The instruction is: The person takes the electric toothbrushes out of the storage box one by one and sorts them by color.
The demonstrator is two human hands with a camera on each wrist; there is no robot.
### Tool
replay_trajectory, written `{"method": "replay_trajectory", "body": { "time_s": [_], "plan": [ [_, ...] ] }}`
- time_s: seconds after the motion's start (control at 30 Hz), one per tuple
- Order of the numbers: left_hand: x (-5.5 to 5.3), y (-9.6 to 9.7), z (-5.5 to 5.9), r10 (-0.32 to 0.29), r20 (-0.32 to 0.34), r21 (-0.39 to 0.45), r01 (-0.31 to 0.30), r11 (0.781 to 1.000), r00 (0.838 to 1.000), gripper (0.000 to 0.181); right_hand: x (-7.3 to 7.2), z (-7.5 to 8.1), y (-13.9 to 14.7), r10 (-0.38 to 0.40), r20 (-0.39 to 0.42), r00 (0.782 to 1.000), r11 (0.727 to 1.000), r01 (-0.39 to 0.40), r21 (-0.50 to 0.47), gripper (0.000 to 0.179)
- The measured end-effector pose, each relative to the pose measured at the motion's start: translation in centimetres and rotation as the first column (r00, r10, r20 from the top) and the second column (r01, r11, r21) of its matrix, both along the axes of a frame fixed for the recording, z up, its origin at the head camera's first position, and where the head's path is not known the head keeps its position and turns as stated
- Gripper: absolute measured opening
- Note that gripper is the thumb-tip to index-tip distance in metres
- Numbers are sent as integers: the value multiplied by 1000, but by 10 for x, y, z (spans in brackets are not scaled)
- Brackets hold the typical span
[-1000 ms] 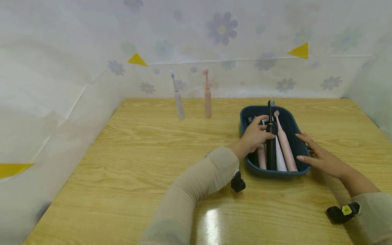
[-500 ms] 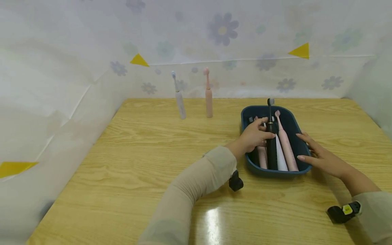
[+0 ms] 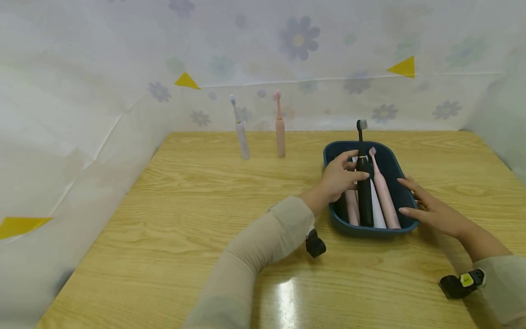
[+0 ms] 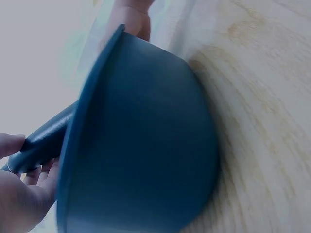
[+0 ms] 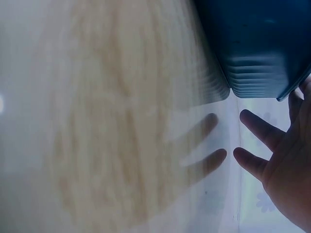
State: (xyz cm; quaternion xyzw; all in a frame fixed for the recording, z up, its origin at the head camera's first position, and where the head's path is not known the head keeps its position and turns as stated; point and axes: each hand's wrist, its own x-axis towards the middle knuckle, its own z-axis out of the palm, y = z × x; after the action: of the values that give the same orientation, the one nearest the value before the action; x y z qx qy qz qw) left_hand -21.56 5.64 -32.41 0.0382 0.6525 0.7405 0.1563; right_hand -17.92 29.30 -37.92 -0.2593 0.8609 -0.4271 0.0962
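My left hand (image 3: 338,176) pinches a black electric toothbrush (image 3: 365,201) between thumb and fingers over a dark blue bin (image 3: 371,234). Its bristled head rises past the bin's far rim, while the handle's lower end is still inside. In the left wrist view the black toothbrush (image 4: 48,138) slants up beyond the bin wall (image 4: 141,145). Beside it in the bin lie a pink toothbrush (image 3: 385,196), a white one (image 3: 378,214) and another pink one (image 3: 351,208), partly hidden by my left hand. My right hand (image 3: 435,212) rests at the bin's right rim, fingers spread.
Toward the back of the wooden table (image 3: 197,210), a white electric toothbrush (image 3: 242,140) and a pink one (image 3: 280,138) stand upright, apart from each other. Behind them hangs a flower-patterned sheet (image 3: 255,50) with yellow triangles.
The black toothbrush has risen slightly in my left hand, its head now higher above the bin's far rim. My right hand and the two standing toothbrushes stay put.
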Motion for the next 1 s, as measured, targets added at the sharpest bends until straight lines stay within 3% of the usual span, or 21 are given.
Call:
{"method": "replay_trajectory", "body": {
  "time_s": [0.3, 0.77, 1.0],
  "plan": [
    [-4, -12, 9, -7, -41, 109, 12, 994, 999, 54, 0, 0, 2, 5, -8, 1000, 1000, -5, 3, 73],
    [-1, -50, 28, -29, -122, 126, 44, 991, 992, 56, 1, 1, 2, 8, -9, 1000, 1000, -8, 1, 73],
    [-4, -76, 32, 0, -153, 154, 24, 988, 988, 55, 1, 3, 0, 3, 11, 1000, 1000, -3, -4, 73]
  ]
}}
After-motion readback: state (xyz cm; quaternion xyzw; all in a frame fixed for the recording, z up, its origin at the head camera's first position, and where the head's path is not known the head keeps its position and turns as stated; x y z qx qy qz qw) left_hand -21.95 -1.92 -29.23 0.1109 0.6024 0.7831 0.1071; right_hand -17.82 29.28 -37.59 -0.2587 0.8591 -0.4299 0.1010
